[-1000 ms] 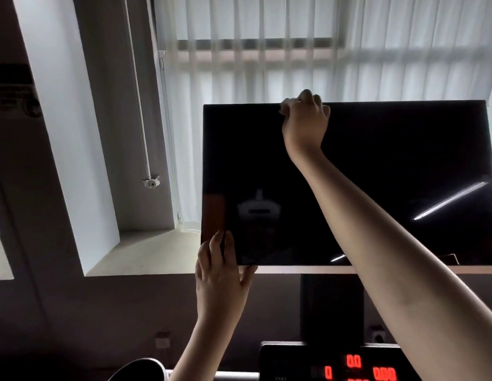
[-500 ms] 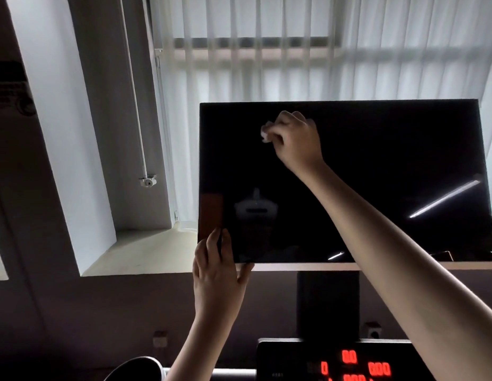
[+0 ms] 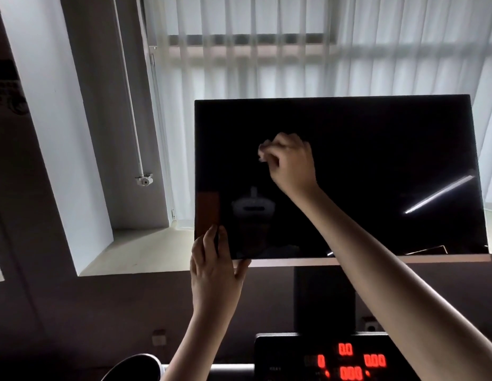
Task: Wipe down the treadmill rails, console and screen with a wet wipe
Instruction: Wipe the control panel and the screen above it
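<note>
Right hand (image 3: 291,163) raised, fingers curled pinching wipe (image 3: 262,153); left hand (image 3: 214,268) upright, fingers straight.

Screen (image 3: 376,149): glossy black, smooth, glass-like, with mirror-sharp reflections.
Wipe (image 3: 262,154): pale, soft, crumpled, cloth-like.
Console (image 3: 280,350): dark, smooth, plastic-looking, faint sheen.
Curtain (image 3: 321,64): sheer white cloth, pleated, letting light through.
Wall (image 3: 46,133): matt, painted, even.
Window ledge (image 3: 140,251): pale, matt, stone-like.

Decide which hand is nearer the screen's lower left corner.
Left. The left hand rests on that corner of the screen, fingers flat on the glass, thumb at the lower edge; the right hand is higher up, holding the wet wipe against the glass.
</note>
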